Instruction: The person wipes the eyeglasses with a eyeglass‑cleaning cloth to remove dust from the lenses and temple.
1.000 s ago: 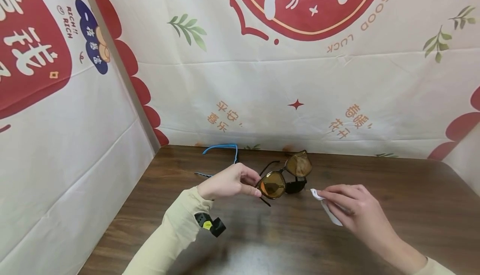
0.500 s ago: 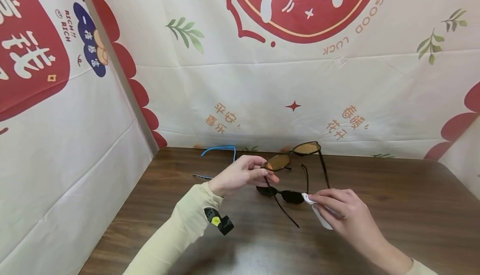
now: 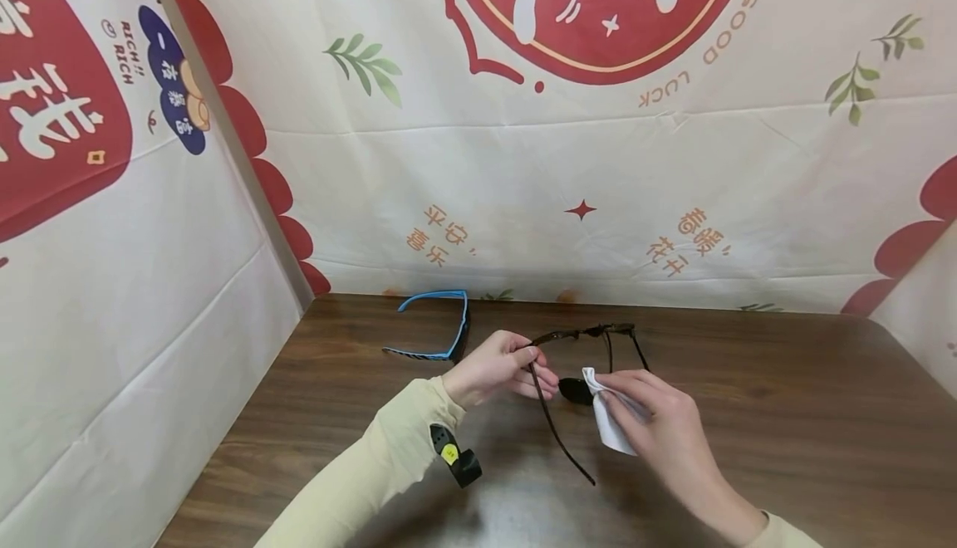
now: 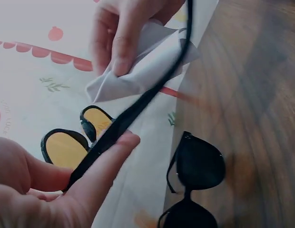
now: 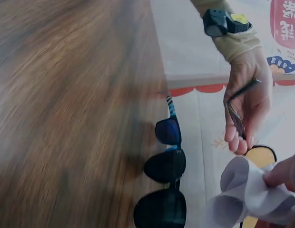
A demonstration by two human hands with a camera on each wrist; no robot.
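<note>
My left hand (image 3: 497, 371) pinches a pair of amber-lensed glasses (image 3: 553, 429) by one end of the dark frame, near the hinge. Held above the table, they appear nearly edge-on in the head view. Their yellow lenses (image 4: 66, 149) show in the left wrist view, past the dark temple arm. Between thumb and fingers my right hand (image 3: 665, 419) grips a folded white cloth (image 3: 613, 430), just right of the held glasses. Beneath them lie black sunglasses (image 3: 573, 391) on the table, partly covered by the cloth in the head view.
Blue-framed sunglasses (image 3: 459, 332) rest with arms spread on the brown wooden table (image 3: 777, 398), left of the black pair. Printed white fabric (image 3: 478, 166) stands behind the table and along its left side. A small black device (image 3: 458, 457) is strapped to my left wrist.
My left hand has tilted the amber glasses from lenses facing the camera to edge-on, and shifted slightly right. My right hand has carried the cloth left, closer to them.
</note>
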